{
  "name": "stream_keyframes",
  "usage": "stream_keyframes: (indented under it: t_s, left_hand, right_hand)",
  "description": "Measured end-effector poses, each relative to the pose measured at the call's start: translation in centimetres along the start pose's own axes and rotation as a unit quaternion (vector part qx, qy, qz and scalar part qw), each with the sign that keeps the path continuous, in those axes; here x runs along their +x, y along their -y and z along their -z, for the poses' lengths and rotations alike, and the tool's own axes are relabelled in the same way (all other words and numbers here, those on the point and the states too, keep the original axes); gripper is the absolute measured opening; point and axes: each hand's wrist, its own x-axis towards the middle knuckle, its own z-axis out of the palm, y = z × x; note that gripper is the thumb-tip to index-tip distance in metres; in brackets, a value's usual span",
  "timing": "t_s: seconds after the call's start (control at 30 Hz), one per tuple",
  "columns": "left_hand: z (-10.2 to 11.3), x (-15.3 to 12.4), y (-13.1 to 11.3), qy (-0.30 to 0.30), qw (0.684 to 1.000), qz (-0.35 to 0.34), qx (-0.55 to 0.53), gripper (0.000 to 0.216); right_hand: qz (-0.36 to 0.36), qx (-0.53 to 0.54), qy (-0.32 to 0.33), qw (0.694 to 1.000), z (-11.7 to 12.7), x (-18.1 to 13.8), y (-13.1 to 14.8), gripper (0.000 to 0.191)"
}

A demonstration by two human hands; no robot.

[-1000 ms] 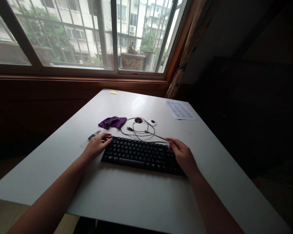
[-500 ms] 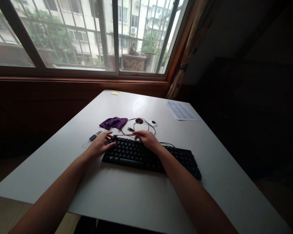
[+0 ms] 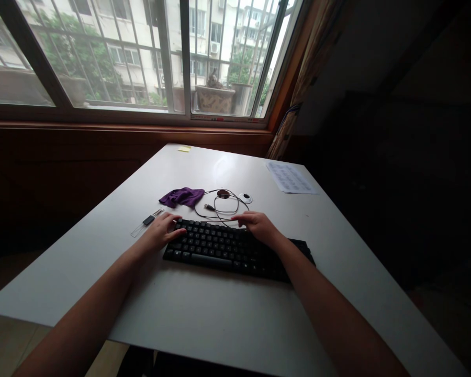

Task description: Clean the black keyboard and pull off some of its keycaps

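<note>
A black keyboard (image 3: 210, 246) lies on the white table. My left hand (image 3: 160, 230) grips its far left corner, thumb on the keys and fingers at the edge. Over the far edge, right of the middle, my right hand (image 3: 259, 226) pinches a thin stick-like tool (image 3: 222, 220), which points left along the top row. The tool's far end is too small to make out. Left of the keyboard rests a wire keycap puller (image 3: 148, 221) with a black middle. Behind the keys are a purple cloth (image 3: 182, 197) and a coiled cable (image 3: 230, 211) with a USB plug (image 3: 209, 207).
A round hole (image 3: 223, 194) in the tabletop and a white cap (image 3: 245, 198) are beyond the cable. Printed sheets (image 3: 291, 178) lie at the far right, a yellow sticky note (image 3: 184, 148) at the far left corner. A barred window (image 3: 141, 63) rises behind the table.
My right hand has moved to the right along the keyboard's far edge, taking the thin tool with it. My left hand has stayed at the left corner.
</note>
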Motion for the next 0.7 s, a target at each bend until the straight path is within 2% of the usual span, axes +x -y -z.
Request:
stream_keyframes:
  t_s: [0.37, 0.53, 0.7]
  left_hand:
    - [0.2, -0.1, 0.0, 0.009, 1.000, 0.012, -0.019, 0.050]
    - [0.3, -0.2, -0.1, 0.017, 0.999, 0.028, -0.007, 0.053]
    - [0.2, -0.2, 0.1, 0.016, 1.000, 0.021, 0.010, 0.053]
  right_hand:
    - [-0.135, 0.036, 0.021, 0.990, 7.8, -6.7, -3.3, 0.041]
    - [-0.190, 0.054, -0.005, 0.980, 10.9, -8.8, -5.4, 0.036]
    - [-0.203, 0.083, -0.018, 0.975, 11.9, -9.9, -6.5, 0.037]
